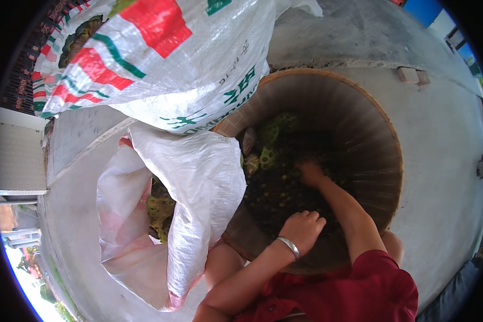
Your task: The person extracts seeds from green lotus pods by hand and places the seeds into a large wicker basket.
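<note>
Before me stands a deep, round bamboo basket (372, 100) with a light rim. Small dark round seeds (279, 197), with some yellow-green ones among them, cover its bottom. Green lotus seed pods (268, 158) lie against its left inner wall beside a brownish, withered one (248, 141). My right hand (312, 174) reaches down into the basket at the seeds; it is blurred, and its fingertips are hard to make out. Higher up, over the basket's near part, my left hand (304, 229) hangs with curled fingers, back upward and a silver bangle on the wrist. Its palm is hidden.
Left of the basket, a white woven sack (197, 169) gapes, with lotus pods (160, 209) inside. A large printed sack (209, 52) bulges over the basket's far left rim. Brick pieces (408, 75) lie on the concrete floor (434, 161) at the right.
</note>
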A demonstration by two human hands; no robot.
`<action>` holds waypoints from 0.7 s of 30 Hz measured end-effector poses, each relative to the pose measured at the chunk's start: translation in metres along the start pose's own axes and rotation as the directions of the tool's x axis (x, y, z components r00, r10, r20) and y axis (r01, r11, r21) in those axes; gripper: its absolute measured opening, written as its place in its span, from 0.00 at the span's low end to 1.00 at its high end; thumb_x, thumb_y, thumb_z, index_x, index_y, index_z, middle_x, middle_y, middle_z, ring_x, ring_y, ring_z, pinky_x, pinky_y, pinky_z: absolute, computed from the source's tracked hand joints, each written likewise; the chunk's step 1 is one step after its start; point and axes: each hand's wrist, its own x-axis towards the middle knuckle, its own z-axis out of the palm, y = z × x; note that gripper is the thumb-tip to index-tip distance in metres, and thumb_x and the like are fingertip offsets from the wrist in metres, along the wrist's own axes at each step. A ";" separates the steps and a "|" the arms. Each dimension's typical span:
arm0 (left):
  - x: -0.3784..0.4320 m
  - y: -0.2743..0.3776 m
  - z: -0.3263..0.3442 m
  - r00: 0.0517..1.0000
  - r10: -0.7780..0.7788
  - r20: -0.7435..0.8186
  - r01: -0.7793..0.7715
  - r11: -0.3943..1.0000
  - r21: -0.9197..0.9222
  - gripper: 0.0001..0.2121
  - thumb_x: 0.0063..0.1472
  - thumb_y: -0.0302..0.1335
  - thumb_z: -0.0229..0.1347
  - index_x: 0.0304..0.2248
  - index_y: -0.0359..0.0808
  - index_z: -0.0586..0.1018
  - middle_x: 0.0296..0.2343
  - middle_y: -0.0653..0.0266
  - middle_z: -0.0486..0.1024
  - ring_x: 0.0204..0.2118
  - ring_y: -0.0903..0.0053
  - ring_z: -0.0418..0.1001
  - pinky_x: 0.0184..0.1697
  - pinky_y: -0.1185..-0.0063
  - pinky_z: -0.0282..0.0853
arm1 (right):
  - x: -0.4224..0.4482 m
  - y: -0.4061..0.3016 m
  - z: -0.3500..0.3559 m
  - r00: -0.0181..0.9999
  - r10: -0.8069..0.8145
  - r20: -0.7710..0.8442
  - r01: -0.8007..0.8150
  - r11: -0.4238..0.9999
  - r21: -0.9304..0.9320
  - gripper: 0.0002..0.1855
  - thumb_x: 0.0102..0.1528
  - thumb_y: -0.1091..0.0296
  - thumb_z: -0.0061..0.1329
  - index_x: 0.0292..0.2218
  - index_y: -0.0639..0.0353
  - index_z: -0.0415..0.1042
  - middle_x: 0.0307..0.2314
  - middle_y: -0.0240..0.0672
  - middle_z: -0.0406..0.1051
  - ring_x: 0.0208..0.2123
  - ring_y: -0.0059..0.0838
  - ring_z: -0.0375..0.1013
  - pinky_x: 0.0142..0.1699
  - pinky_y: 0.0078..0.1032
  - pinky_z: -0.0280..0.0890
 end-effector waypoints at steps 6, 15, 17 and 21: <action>0.001 -0.008 -0.010 0.978 -0.196 0.068 0.194 0.980 0.036 0.05 0.47 0.28 0.50 0.27 0.41 0.74 0.24 0.64 0.72 0.30 0.68 0.71 0.32 0.72 0.68 | -0.070 -0.015 -0.060 0.974 0.133 0.186 -0.165 0.972 0.168 0.22 0.38 0.72 0.45 0.39 0.53 0.69 0.35 0.43 0.68 0.44 0.44 0.62 0.48 0.34 0.60; 0.022 -0.014 -0.032 0.679 -0.712 0.181 0.161 -0.097 -0.982 0.17 0.55 0.35 0.52 0.42 0.38 0.66 0.35 0.66 0.69 0.34 0.79 0.69 0.31 0.79 0.68 | -0.161 -0.100 -0.193 0.651 -0.180 -0.738 0.254 0.967 -0.012 0.24 0.31 0.81 0.48 0.35 0.57 0.69 0.36 0.35 0.65 0.38 0.39 0.63 0.43 0.31 0.60; 0.018 -0.009 -0.033 0.847 -0.446 0.288 0.113 -0.378 -0.919 0.17 0.56 0.35 0.51 0.44 0.42 0.65 0.37 0.67 0.68 0.38 0.78 0.67 0.34 0.76 0.69 | -0.168 -0.105 -0.189 0.558 -0.276 -0.783 0.324 0.941 -0.101 0.24 0.31 0.78 0.48 0.36 0.55 0.69 0.38 0.35 0.65 0.38 0.38 0.62 0.43 0.32 0.59; 0.014 0.001 -0.031 0.885 -0.427 0.187 0.018 -0.368 -0.930 0.15 0.56 0.32 0.51 0.43 0.40 0.67 0.36 0.67 0.70 0.39 0.76 0.69 0.37 0.76 0.69 | -0.163 -0.110 -0.177 0.547 -0.311 -0.777 0.399 0.913 -0.084 0.27 0.31 0.78 0.47 0.39 0.57 0.67 0.40 0.40 0.63 0.41 0.39 0.62 0.45 0.33 0.58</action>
